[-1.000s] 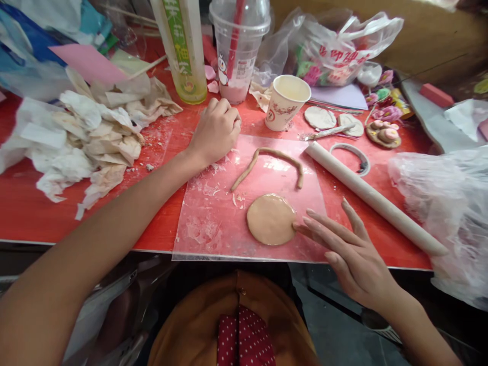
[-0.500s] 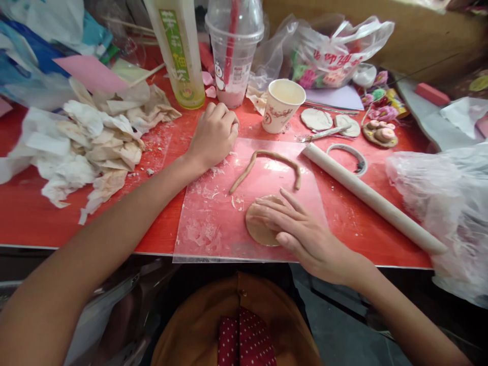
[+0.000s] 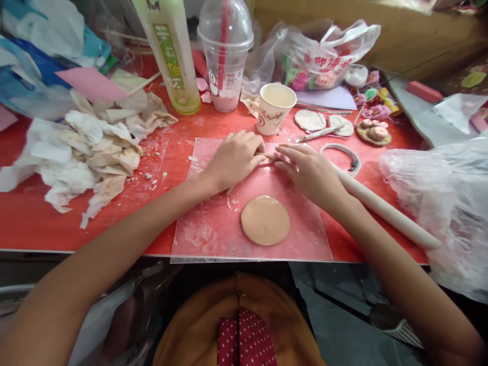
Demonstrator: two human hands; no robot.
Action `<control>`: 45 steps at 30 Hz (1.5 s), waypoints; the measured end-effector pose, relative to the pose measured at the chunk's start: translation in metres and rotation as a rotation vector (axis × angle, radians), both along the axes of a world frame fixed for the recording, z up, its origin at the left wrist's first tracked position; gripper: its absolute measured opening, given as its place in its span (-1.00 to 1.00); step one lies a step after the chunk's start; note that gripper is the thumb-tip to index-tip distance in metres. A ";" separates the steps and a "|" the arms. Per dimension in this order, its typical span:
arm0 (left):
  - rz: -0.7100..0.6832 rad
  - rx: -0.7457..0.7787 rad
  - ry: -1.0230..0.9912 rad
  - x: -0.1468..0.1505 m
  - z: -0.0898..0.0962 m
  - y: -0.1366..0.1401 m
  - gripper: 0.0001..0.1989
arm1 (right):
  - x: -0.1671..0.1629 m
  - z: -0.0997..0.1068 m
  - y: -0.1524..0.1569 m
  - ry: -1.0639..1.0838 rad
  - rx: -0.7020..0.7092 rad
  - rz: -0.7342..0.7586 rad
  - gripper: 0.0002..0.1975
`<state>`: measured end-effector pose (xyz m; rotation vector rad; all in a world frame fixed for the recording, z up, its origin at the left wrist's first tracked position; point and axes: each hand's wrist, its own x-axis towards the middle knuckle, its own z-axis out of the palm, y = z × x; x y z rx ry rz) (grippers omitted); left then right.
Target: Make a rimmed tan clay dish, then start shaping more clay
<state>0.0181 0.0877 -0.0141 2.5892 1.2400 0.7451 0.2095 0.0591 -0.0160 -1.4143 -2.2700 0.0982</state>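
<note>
A thin brown clay roll [image 3: 271, 157] lies at the back of the clear plastic sheet [image 3: 206, 244], mostly covered by my hands. My left hand [image 3: 237, 158] has its fingers bent, with thumb and fingertips pinched on the roll near its middle. From the other side, my right hand [image 3: 310, 173] grips the same roll between thumb and fingers. Closer to me, a flat round clay disc [image 3: 266, 220] rests on the sheet, untouched. A few pale clay scraps [image 3: 232, 204] are scattered beside it.
At right a long pale rolling tube [image 3: 389, 208] lies slanted, with a tape ring [image 3: 343, 158] behind it. A paper cup [image 3: 276, 109], a domed plastic cup [image 3: 225, 61] and a bottle [image 3: 171, 61] stand at the back. Crumpled tissues [image 3: 91, 147] cover the left.
My right hand has lifted off the clay disc and moved up to the clay roll. My left hand has shifted right from the sheet's far left corner onto the roll.
</note>
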 end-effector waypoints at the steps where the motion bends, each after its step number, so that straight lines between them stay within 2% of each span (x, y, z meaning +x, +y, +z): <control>1: -0.019 -0.048 -0.053 -0.001 0.004 -0.002 -0.89 | 0.000 0.002 0.000 0.039 -0.027 0.007 -0.75; 4: -0.069 -0.157 -0.193 -0.005 0.018 -0.012 -0.88 | 0.003 0.010 -0.004 0.199 -0.149 0.026 -0.83; 9: -0.105 -0.274 -0.256 -0.011 0.047 -0.035 -0.89 | 0.008 0.033 -0.027 0.462 -0.354 0.074 -0.84; 12: -0.140 -0.404 -0.320 -0.017 0.070 -0.052 -0.87 | 0.008 0.057 -0.051 0.567 -0.423 0.111 -0.90; 15: -0.174 -0.513 -0.341 -0.023 0.093 -0.067 -0.88 | 0.007 0.081 -0.074 0.616 -0.434 0.111 -0.90; 18: -0.173 -0.593 -0.303 -0.026 0.104 -0.073 -0.88 | 0.004 0.090 -0.085 0.626 -0.490 0.097 -0.83; 21: -0.158 -0.684 -0.245 -0.024 0.093 -0.069 -0.89 | 0.001 0.078 -0.084 0.662 -0.646 0.092 -0.87; 25: -0.109 -0.691 -0.150 -0.018 0.060 -0.060 -0.89 | 0.000 0.049 -0.079 0.714 -0.808 0.010 -0.81; 28: -0.073 -0.620 -0.140 -0.014 0.043 -0.058 -0.89 | 0.002 0.034 -0.080 0.694 -0.747 -0.064 -0.76; 32: -0.065 -0.502 -0.123 -0.010 0.036 -0.061 -0.90 | 0.002 0.023 -0.083 0.640 -0.654 -0.135 -0.74; 39: -0.050 -0.353 -0.040 -0.006 0.023 -0.062 -0.90 | -0.004 0.020 -0.084 0.513 -0.478 -0.180 -0.81; 45: -0.040 -0.342 -0.002 -0.005 0.020 -0.064 -0.89 | -0.005 0.019 -0.084 0.413 -0.384 -0.167 -0.81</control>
